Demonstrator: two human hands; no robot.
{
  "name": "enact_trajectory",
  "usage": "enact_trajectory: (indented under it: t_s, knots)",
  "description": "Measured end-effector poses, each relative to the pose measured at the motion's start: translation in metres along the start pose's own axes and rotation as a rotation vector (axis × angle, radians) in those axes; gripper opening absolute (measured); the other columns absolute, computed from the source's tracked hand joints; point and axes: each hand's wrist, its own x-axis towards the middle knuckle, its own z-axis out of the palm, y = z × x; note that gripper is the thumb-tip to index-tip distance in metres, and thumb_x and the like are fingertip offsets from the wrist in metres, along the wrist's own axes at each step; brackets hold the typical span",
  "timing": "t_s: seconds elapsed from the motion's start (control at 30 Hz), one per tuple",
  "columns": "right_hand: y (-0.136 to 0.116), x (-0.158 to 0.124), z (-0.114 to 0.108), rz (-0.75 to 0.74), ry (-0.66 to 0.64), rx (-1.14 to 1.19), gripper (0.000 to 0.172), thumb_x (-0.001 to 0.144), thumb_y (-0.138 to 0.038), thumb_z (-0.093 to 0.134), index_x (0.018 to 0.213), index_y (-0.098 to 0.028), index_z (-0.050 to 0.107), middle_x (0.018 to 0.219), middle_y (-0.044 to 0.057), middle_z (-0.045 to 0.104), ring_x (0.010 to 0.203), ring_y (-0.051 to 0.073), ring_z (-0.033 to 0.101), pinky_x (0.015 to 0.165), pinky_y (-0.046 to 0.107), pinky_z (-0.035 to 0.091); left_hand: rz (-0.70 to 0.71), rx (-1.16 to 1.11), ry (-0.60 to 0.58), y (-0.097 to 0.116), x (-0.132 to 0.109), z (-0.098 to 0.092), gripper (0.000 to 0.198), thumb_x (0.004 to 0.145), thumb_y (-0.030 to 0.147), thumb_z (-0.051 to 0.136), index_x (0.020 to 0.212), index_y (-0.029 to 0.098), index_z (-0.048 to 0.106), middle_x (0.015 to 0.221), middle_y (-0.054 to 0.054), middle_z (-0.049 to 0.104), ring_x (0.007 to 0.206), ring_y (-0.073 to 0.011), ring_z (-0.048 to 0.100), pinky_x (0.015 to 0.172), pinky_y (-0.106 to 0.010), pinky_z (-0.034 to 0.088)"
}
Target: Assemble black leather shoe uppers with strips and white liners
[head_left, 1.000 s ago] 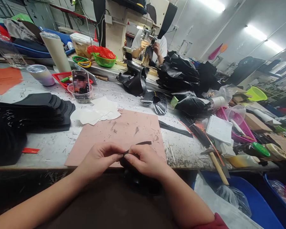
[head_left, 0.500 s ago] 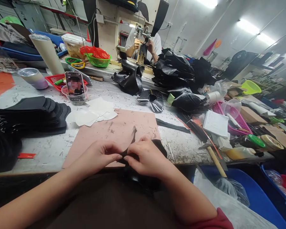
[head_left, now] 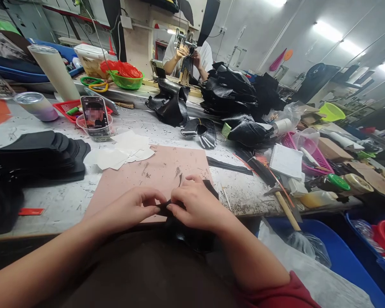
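At the front edge of the bench, my left hand and my right hand pinch a black leather piece between thumbs and fingers, close together. Its glossy lower part hangs over the edge towards my lap, and another part shows beyond my right hand. Much of the piece is hidden by my fingers. Beneath the hands lies a pinkish board with dark scraps on it. Some white paper pieces overlap its far left corner.
Stacked black pieces lie at left. A phone stands in a clear tub. A hammer juts over the front edge at right, near a notebook. Across the bench, a person works at a machine beside a black leather heap.
The whole view has shifted slightly, so bench things sit a little further left. Both hands keep their pinch, and the dark strip beyond my right hand shows less.
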Motion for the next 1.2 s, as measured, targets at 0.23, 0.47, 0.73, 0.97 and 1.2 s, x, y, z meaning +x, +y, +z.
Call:
enact_trajectory:
  t_s: [0.23, 0.47, 0.73, 0.97, 1.2]
  knots:
    - [-0.001, -0.001, -0.003, -0.006, -0.075, -0.03, 0.013, 0.08, -0.025, 0.051, 0.074, -0.015, 0.056, 0.068, 0.002, 0.061, 0.069, 0.015, 0.054, 0.073, 0.03, 0.029, 0.072, 0.192, 0.024, 0.009, 0.001, 0.001, 0.019, 0.073, 0.031, 0.048, 0.07, 0.019, 0.062, 0.066, 0.001, 0.064, 0.064, -0.0149, 0.057, 0.058, -0.022, 0.042]
    - [0.0, -0.003, -0.005, -0.003, -0.059, -0.034, 0.01, 0.08, -0.021, 0.049, 0.074, -0.016, 0.055, 0.073, 0.002, 0.062, 0.074, 0.015, 0.053, 0.08, 0.032, 0.026, 0.064, 0.198, -0.017, 0.009, 0.004, -0.003, 0.02, 0.072, 0.028, 0.047, 0.075, 0.02, 0.064, 0.072, 0.001, 0.068, 0.068, -0.0155, 0.059, 0.062, -0.022, 0.043]
    - [-0.007, 0.0, -0.002, 0.031, -0.103, -0.139, 0.015, 0.083, -0.022, 0.044, 0.074, -0.015, 0.054, 0.072, 0.005, 0.063, 0.07, 0.017, 0.054, 0.076, 0.034, 0.029, 0.172, 0.183, -0.125, 0.013, 0.006, -0.006, 0.017, 0.072, 0.026, 0.049, 0.079, 0.021, 0.063, 0.075, 0.002, 0.065, 0.068, -0.0144, 0.057, 0.06, -0.02, 0.041]
    - [-0.004, -0.004, -0.012, 0.089, -0.131, -0.184, 0.017, 0.08, -0.03, 0.049, 0.076, -0.016, 0.058, 0.074, 0.006, 0.064, 0.068, 0.018, 0.056, 0.058, 0.028, 0.032, 0.179, 0.323, -0.101, 0.019, 0.006, -0.003, 0.018, 0.074, 0.026, 0.046, 0.069, 0.021, 0.062, 0.069, 0.001, 0.062, 0.063, -0.014, 0.055, 0.057, -0.02, 0.037]
    - [0.002, -0.005, -0.019, 0.096, -0.153, -0.11, 0.016, 0.08, -0.027, 0.048, 0.074, -0.018, 0.059, 0.07, 0.003, 0.064, 0.066, 0.016, 0.056, 0.055, 0.025, 0.031, 0.179, 0.394, -0.097, 0.016, 0.007, -0.003, 0.016, 0.075, 0.028, 0.046, 0.078, 0.021, 0.061, 0.076, -0.001, 0.061, 0.07, -0.016, 0.056, 0.059, -0.022, 0.037]
